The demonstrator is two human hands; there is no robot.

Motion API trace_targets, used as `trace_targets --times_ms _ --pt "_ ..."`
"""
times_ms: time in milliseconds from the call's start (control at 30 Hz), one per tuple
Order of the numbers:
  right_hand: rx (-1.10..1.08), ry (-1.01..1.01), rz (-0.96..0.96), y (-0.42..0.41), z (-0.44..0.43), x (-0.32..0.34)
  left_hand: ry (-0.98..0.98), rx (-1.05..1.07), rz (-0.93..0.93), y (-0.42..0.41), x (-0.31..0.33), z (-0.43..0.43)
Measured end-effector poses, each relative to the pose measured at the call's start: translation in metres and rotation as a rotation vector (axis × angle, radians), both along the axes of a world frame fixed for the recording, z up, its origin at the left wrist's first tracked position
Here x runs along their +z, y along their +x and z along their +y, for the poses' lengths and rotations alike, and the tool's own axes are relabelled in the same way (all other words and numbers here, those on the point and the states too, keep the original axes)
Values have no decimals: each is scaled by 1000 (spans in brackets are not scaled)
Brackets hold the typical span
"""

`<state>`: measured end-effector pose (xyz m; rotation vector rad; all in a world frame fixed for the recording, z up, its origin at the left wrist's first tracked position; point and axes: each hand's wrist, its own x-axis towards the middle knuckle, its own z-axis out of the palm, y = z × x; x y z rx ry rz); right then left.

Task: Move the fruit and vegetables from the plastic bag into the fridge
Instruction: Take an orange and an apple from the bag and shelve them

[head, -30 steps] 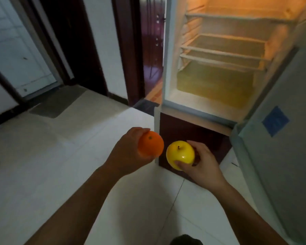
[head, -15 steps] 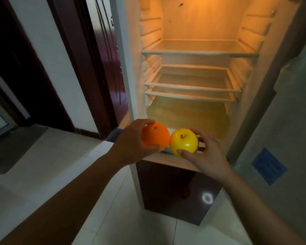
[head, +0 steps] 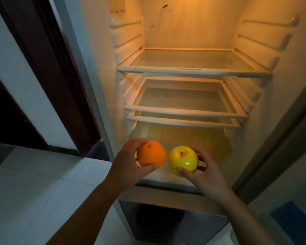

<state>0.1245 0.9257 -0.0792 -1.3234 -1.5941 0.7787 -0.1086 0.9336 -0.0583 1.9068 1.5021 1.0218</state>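
No legible txt anywhere; blue door sticker point(head: 297, 227) unreadable.

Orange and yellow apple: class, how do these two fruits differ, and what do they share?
The orange is matt orange; the yellow apple is glossy yellow. The orange shows a small nub on top, the apple a dark stem in a dimple. The left hand grips the orange, the right hand the apple. Both are round, held before the open fridge.

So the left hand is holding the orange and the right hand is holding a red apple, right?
Almost. The head view shows the apple is yellow, not red. The left hand does hold the orange and the right hand holds the apple.
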Motion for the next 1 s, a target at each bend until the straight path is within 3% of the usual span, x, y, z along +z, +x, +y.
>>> trace_targets --times_ms 167,467,1000 --pt "-114 -17 -15 2 21 5 -30 -69 -112 6 5 30" --pt "-291 150 2 4 56 48 169 -185 1 3 61 95" --pt "-261 363 49 -2 79 147 347 -257 -150 -6 127 125"
